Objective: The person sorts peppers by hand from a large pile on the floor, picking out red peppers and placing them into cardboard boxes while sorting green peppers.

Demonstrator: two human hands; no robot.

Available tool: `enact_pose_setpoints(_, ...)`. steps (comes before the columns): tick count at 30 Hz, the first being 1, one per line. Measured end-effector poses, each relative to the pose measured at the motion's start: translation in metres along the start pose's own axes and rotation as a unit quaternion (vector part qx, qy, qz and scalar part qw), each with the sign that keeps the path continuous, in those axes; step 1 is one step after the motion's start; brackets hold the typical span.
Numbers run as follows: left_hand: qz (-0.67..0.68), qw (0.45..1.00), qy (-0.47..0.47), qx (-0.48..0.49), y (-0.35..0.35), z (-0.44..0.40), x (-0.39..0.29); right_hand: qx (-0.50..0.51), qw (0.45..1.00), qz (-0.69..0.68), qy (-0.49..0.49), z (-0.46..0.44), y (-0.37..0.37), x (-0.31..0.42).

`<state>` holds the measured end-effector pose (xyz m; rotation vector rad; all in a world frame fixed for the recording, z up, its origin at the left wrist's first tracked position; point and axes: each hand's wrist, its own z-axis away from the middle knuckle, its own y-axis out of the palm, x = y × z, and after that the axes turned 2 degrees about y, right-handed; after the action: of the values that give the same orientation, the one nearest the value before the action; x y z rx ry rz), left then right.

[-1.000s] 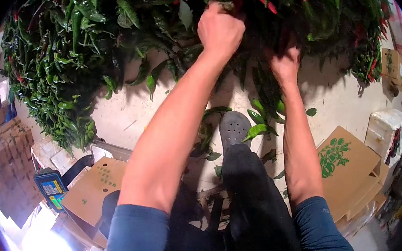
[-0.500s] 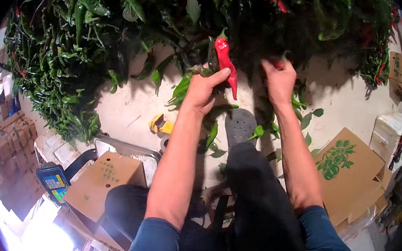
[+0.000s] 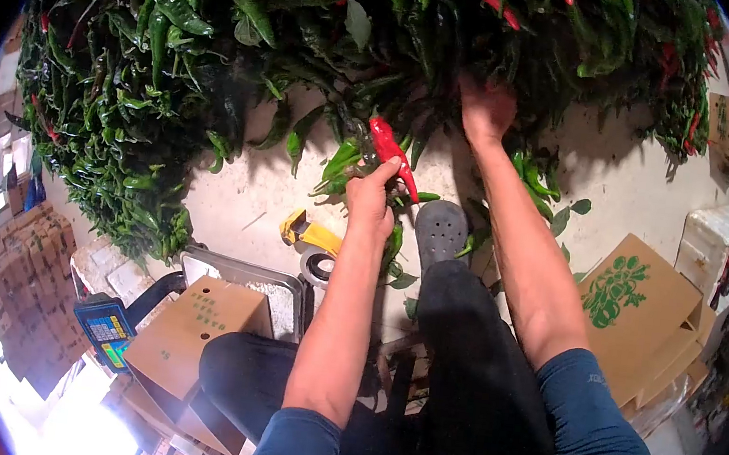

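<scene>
My left hand [image 3: 371, 200] is closed on a long red chili pepper [image 3: 393, 148], with the thumb lying along it. Dark green peppers show just beside the red one; I cannot tell whether they are in the same grip. Up and to the right, my right hand [image 3: 486, 114] reaches into the lower edge of a large heap of green chili peppers [image 3: 162, 37]. Its fingertips are lost in shadow among the peppers and leaves. Some loose green peppers [image 3: 341, 161] lie on the pale floor to the left of my left hand.
A yellow tape dispenser [image 3: 311, 233] lies left of my left forearm. Near my left knee are a cardboard box [image 3: 195, 321], a metal-rimmed tray [image 3: 288, 278] and a scale display [image 3: 105, 332]. Flattened cartons [image 3: 641, 297] and a white foam box [image 3: 711, 242] stand at right. My shoe [image 3: 442, 229] rests between the arms.
My left hand has moved slightly down with the red chili pepper. My right hand, which had something red at its fingers, has moved up and left into the heap.
</scene>
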<state>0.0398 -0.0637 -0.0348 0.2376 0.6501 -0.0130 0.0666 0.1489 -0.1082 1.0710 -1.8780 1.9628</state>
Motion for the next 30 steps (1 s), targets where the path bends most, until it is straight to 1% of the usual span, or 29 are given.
enact_pose_setpoints(1,0.005,1.0,-0.001,0.004,0.0,-0.001,0.005,-0.046,0.998,-0.036,-0.026,0.002,0.009,-0.012)
enact_pose_setpoints(3,0.019,1.0,-0.001,0.015,-0.001,-0.006,0.014,-0.071,0.977,-0.195,-0.046,0.003,0.015,-0.05)
enact_pose_setpoints(4,0.039,0.999,-0.005,0.028,0.001,-0.006,0.014,-0.043,0.979,-0.2,0.004,0.006,0.002,-0.05)
enact_pose_setpoints(6,0.037,0.999,0.005,0.024,0.007,-0.002,0.007,0.013,0.973,-0.205,0.103,0.013,-0.027,-0.048)
enact_pose_setpoints(7,0.036,0.999,0.01,0.021,0.009,0.0,0.003,0.036,0.917,-0.314,0.245,0.017,-0.044,-0.038)
enact_pose_setpoints(8,0.0,1.0,0.013,0.021,0.007,-0.004,0.002,0.063,0.945,-0.233,0.221,0.021,-0.067,-0.022)
enact_pose_setpoints(9,0.001,1.0,0.018,0.012,0.01,-0.004,0.001,0.09,0.965,-0.151,0.195,0.024,-0.091,-0.003)
enact_pose_setpoints(10,0.001,1.0,0.024,0.004,0.015,-0.002,-0.002,0.115,0.977,-0.069,0.169,0.027,-0.099,0.009)
enact_pose_setpoints(11,0.0,1.0,0.031,-0.005,0.019,0.0,-0.005,0.06,0.986,-0.15,0.043,0.035,-0.084,0.012)
enact_pose_setpoints(12,-0.001,0.999,0.036,0.001,0.023,0.002,-0.007,0.091,0.974,-0.203,0.034,0.034,-0.076,0.024)
enact_pose_setpoints(14,-0.002,1.0,0.015,0.007,0.025,0.001,-0.005,0.088,0.977,-0.193,0.03,0.019,-0.054,0.05)
enact_pose_setpoints(15,-0.001,1.0,0.006,0.01,0.026,0.0,-0.004,0.055,0.989,-0.13,0.033,0.003,-0.038,0.058)
enact_pose_setpoints(18,0.012,1.0,0.016,-0.005,0.025,0.002,-0.007,0.076,0.99,-0.122,0.004,-0.035,0.014,0.036)
enact_pose_setpoints(20,0.013,1.0,0.016,-0.022,0.019,0.003,-0.008,0.06,0.992,-0.084,-0.079,-0.034,-0.01,0.029)
enact_pose_setpoints(22,-0.012,1.0,0.015,-0.021,0.01,0.0,-0.009,0.083,0.984,-0.117,-0.103,-0.03,-0.035,0.005)
enact_pose_setpoints(23,-0.026,0.999,0.014,-0.02,0.005,-0.001,-0.009,0.113,0.976,-0.168,-0.082,-0.024,-0.044,-0.01)
enact_pose_setpoints(24,-0.029,0.999,-0.003,-0.034,-0.001,-0.009,-0.003,0.135,0.981,-0.134,-0.049,-0.017,-0.064,-0.008)
enact_pose_setpoints(25,-0.023,0.999,-0.001,-0.028,0.001,-0.009,-0.001,0.187,0.954,-0.229,0.042,-0.007,-0.08,-0.006)
enact_pose_setpoints(26,-0.017,1.0,0.005,-0.021,0.006,-0.012,0.0,0.234,0.908,-0.323,0.129,0.001,-0.093,-0.002)
enact_pose_setpoints(27,-0.014,1.0,0.01,-0.018,0.006,-0.012,0.002,0.278,0.841,-0.411,0.216,0.007,-0.098,0.0)
enact_pose_setpoints(28,-0.02,1.0,-0.004,0.011,0.006,-0.014,0.004,0.294,0.847,-0.394,0.203,0.01,-0.095,0.0)
enact_pose_setpoints(30,-0.005,1.0,0.012,0.016,0.009,-0.016,0.008,0.325,0.856,-0.36,0.178,0.017,-0.082,0.002)
